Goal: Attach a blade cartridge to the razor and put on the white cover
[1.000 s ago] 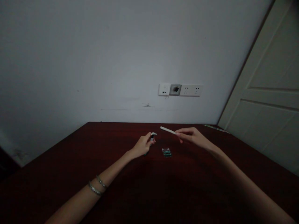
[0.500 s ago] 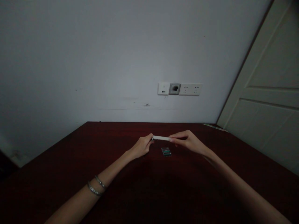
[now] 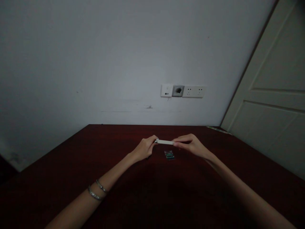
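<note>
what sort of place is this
Probably a plain room in a home or office: a dark wooden table against a bare wall, a row of wall sockets, and a panelled door.

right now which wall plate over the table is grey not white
The grey square wall plate, second from the left, with a dark centre; the white plate left of it and white socket plates right of it are paler.
</note>
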The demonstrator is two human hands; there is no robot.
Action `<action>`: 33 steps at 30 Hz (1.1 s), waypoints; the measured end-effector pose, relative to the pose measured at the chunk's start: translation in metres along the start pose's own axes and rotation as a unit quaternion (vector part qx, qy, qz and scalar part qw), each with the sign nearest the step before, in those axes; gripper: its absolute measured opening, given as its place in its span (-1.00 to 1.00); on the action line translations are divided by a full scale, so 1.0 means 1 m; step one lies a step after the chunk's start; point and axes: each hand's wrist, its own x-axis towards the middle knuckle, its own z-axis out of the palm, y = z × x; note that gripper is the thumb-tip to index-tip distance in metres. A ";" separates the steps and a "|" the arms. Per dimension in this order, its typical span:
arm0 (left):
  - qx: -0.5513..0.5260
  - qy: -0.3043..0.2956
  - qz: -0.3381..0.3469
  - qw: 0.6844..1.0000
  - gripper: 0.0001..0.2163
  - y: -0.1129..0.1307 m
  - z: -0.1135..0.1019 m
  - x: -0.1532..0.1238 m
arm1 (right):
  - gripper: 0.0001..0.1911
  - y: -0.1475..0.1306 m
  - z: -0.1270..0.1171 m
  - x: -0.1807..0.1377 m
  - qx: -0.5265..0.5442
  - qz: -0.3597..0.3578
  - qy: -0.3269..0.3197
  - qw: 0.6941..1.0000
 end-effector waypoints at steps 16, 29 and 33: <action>0.013 0.000 -0.012 1.000 -0.89 -0.010 0.003 -0.003 | -0.67 0.013 -0.003 -0.001 -0.028 0.019 0.027 0.999; 0.034 -0.006 -0.018 0.999 -0.88 -0.019 0.002 -0.005 | -0.67 0.007 -0.001 0.001 -0.039 0.008 0.020 0.999; 0.025 -0.014 -0.015 0.999 -0.83 -0.017 0.003 -0.006 | -0.70 -0.007 0.008 0.002 -0.023 -0.023 -0.015 0.999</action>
